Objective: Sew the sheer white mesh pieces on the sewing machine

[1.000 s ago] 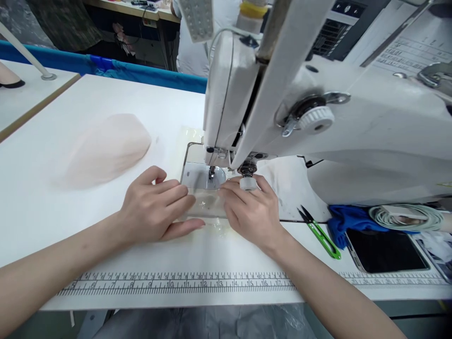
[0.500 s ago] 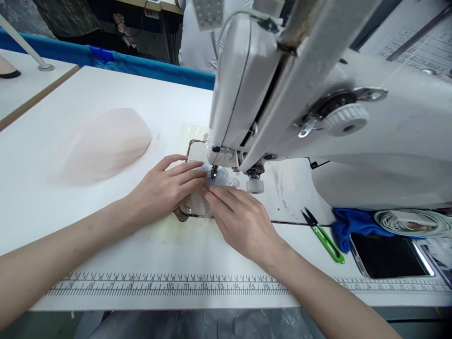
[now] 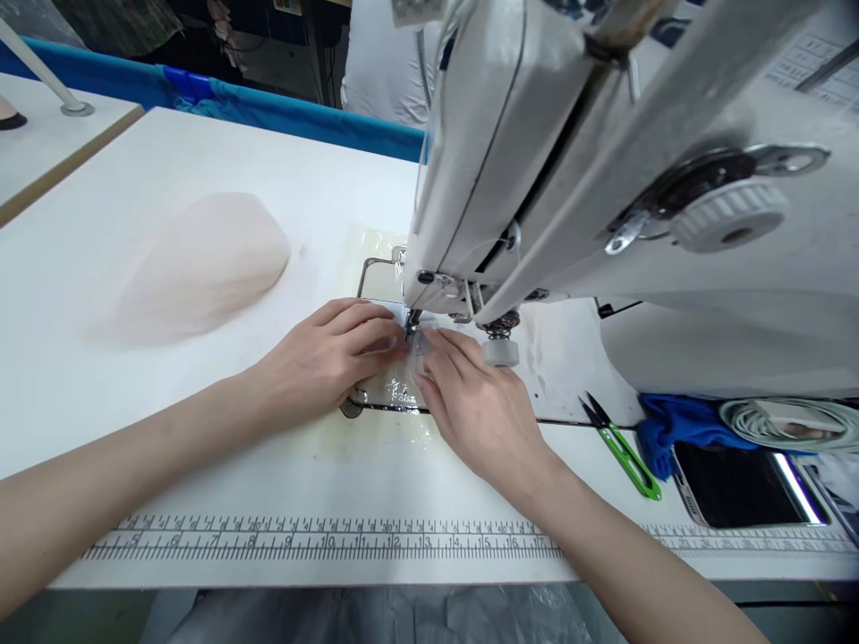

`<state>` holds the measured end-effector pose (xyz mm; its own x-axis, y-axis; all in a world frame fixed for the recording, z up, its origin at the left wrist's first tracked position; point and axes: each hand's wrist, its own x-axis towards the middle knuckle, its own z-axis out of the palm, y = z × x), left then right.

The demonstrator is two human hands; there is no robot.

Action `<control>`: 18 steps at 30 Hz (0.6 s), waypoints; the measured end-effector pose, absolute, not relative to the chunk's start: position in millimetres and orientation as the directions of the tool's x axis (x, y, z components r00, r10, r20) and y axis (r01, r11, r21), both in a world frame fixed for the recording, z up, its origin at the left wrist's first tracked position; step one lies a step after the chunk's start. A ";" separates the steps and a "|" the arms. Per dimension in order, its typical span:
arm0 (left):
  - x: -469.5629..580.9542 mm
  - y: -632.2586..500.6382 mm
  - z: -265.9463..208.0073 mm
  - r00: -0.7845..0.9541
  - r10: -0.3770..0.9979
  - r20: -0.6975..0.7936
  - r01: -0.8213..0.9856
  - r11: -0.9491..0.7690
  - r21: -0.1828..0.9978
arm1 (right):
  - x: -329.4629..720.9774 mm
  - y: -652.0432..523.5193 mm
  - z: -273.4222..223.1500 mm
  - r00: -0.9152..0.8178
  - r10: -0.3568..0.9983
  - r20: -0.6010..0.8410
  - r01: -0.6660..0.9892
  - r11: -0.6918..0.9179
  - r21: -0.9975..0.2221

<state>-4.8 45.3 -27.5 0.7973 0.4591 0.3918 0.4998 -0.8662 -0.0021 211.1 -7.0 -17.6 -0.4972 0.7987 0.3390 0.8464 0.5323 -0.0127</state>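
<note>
The white sewing machine [image 3: 497, 152] stands over a metal-edged plate, its presser foot [image 3: 412, 322] low between my hands. A thin see-through piece [image 3: 419, 351], whose kind I cannot make out, lies at the foot. My left hand [image 3: 339, 353] is to the left of the foot, fingers together and bent down onto this piece. From the right, my right hand [image 3: 480, 402] has its fingertips on the piece beside the foot, with the thumb tucked lower. Both hands hide most of it.
Sheer beige fabric pieces [image 3: 208, 268] lie on the left of the white table. Green thread snips [image 3: 624, 452], a blue cloth [image 3: 671, 429], a phone [image 3: 748, 487] and a coil of cord [image 3: 792, 422] are at the right. A printed ruler [image 3: 322, 539] runs along the front edge.
My right hand has moved slightly up and right, its fingertips now beside the presser foot. The left hand has shifted a little right, fingers more bent. The view has moved closer to the machine.
</note>
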 end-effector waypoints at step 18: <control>-8.6 36.4 -26.4 0.836 0.440 0.328 0.499 -0.859 -0.118 | 220.0 1.9 -22.8 -0.519 0.764 0.382 0.838 0.544 0.052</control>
